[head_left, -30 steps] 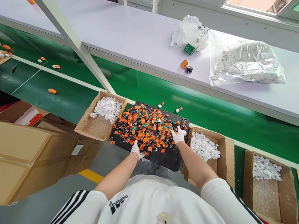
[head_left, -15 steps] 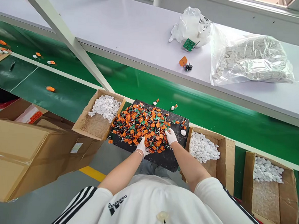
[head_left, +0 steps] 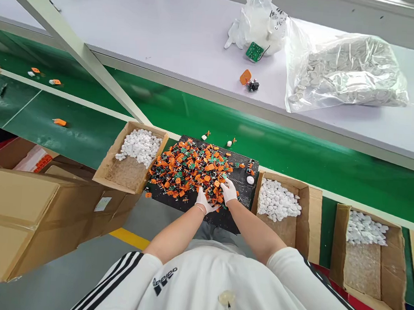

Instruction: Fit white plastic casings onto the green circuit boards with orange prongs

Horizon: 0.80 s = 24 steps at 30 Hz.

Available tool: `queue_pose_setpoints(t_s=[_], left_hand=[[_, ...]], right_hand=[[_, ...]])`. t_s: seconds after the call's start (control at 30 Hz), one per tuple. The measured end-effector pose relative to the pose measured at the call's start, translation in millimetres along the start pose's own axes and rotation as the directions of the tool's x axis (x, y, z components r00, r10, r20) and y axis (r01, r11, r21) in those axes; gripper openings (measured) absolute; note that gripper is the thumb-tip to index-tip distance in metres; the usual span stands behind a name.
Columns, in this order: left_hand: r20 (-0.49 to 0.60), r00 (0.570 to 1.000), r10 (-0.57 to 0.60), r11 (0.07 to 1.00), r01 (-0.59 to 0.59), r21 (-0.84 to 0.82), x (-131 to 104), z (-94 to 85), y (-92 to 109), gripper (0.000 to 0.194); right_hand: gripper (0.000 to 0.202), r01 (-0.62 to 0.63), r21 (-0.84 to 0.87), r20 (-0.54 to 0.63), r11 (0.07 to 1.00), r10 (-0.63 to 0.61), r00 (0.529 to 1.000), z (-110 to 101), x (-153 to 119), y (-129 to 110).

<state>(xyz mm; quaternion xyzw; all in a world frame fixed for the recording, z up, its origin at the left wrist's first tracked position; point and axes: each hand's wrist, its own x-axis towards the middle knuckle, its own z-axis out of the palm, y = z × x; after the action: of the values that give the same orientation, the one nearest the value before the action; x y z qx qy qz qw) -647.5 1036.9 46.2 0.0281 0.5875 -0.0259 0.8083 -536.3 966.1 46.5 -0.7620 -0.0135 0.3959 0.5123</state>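
A heap of small orange, green and black circuit-board parts [head_left: 184, 170] covers much of a black board [head_left: 238, 181]. My left hand [head_left: 205, 203], in a white glove, lies at the heap's near edge, thumb apart from the fingers. My right hand [head_left: 228, 192], also gloved, touches the heap's right side with its fingers apart. Both hands cup the parts between them, and neither visibly grips a single piece; some fingertips are hidden among the parts. Right of the heap, a white round piece [head_left: 250, 180] rests on the board beside a few loose parts.
Cardboard trays of white pieces stand left [head_left: 101, 172] and right [head_left: 314, 219] of the board, another [head_left: 399, 277] farther right. A green belt [head_left: 299, 154] runs behind. The shelf [head_left: 166, 29] above holds a clear bag [head_left: 354, 73] of discs. Large cartons [head_left: 12, 198] stand at left.
My two hands have come closer together at the near right of the heap, the left moving right and the right moving inward. The camera view has shifted slightly.
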Motion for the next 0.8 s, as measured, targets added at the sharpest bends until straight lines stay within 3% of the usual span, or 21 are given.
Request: queue_pose_setpoints(t_s=[0.3, 0.6, 0.8], left_hand=[[0.137, 0.991, -0.001, 0.998, 0.01, -0.07, -27, 36.7, -24, 0.063], [0.28, 0.959, 0.045, 0.996, -0.021, -0.088, -59, 63.3, -24, 0.056], [0.408, 0.908, 0.098, 0.995, -0.089, -0.042, -72, 95.1, -24, 0.052]], right_hand=[[0.049, 0.211, -0.011, 0.031, 0.977, -0.211, 0.977, -6, -17, -17], [0.038, 0.398, -0.214, 0.075, 0.892, -0.391, 0.917, -34, -54, -76], [0.035, 0.51, -0.298, 0.007, 0.807, -0.532, 0.847, -62, -75, -116]])
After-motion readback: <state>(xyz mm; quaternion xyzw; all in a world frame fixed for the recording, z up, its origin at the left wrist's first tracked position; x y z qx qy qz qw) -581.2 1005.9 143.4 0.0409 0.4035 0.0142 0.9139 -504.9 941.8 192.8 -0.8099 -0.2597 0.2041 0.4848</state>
